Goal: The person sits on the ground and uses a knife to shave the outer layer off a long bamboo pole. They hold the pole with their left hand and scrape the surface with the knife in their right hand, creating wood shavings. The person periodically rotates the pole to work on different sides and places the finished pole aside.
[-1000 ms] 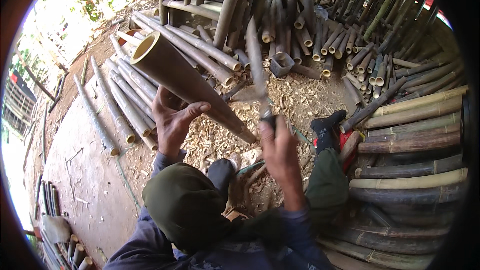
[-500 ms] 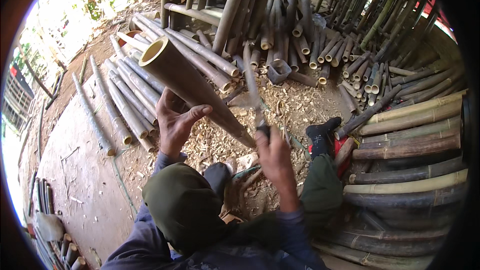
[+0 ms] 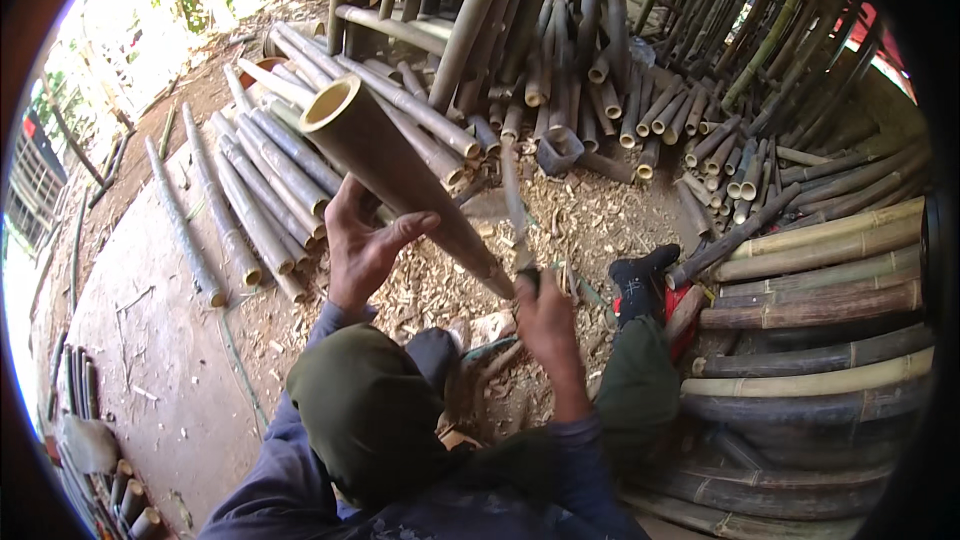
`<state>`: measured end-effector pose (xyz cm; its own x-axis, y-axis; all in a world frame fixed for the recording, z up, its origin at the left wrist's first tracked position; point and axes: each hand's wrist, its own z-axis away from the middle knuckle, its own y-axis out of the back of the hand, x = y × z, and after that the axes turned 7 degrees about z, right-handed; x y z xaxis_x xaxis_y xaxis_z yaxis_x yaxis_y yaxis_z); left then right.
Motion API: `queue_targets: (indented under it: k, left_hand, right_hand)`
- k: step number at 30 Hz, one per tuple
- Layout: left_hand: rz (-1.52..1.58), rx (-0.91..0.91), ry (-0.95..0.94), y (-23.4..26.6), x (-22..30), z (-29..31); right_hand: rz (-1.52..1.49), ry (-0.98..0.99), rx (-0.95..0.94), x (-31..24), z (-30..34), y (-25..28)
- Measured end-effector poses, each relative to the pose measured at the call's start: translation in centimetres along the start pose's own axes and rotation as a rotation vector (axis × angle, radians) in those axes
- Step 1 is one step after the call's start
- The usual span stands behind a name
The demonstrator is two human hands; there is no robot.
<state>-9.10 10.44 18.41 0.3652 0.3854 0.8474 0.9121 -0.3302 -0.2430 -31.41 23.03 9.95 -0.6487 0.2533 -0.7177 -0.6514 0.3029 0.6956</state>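
A thick brown bamboo pole (image 3: 415,180) slants from upper left down to the wood chips near my feet. Its hollow cut end is up. My left hand (image 3: 365,250) grips it from below and the side, thumb along its surface. In my right hand (image 3: 546,320) is a machete (image 3: 516,195), held by its dark handle. The long blade points up and away, just right of the pole's lower end and apart from most of its length. Whether blade and pole touch near the handle, I cannot tell.
Long bamboo poles (image 3: 265,190) lie at the left. Short cut pieces (image 3: 680,110) are heaped at the back, near a dark plastic container (image 3: 559,147). Stacked bamboo (image 3: 820,305) lines the right side. Wood chips (image 3: 590,210) cover the ground around my dark-covered right foot (image 3: 640,285).
The bamboo pole and my left hand have shifted slightly right. The machete blade has swung a little lower and right. Both hands keep their holds.
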Motion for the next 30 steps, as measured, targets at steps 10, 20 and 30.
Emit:
queue_targets:
  k: [10,20,30]
  left_hand:
    - [-0.121,-0.055,-0.091,-1.2,0.2,-1.2]
    - [-0.018,0.015,0.064,1.6,-0.5,1.4]
    - [-0.100,-0.036,-0.006,0.0,-0.5,0.6]
  right_hand:
    - [0.162,0.019,0.085,6.1,1.1,-6.7]
    - [-0.341,0.188,0.292,-7.9,2.0,5.6]
    - [-0.043,-0.027,0.139,4.7,1.7,-5.2]
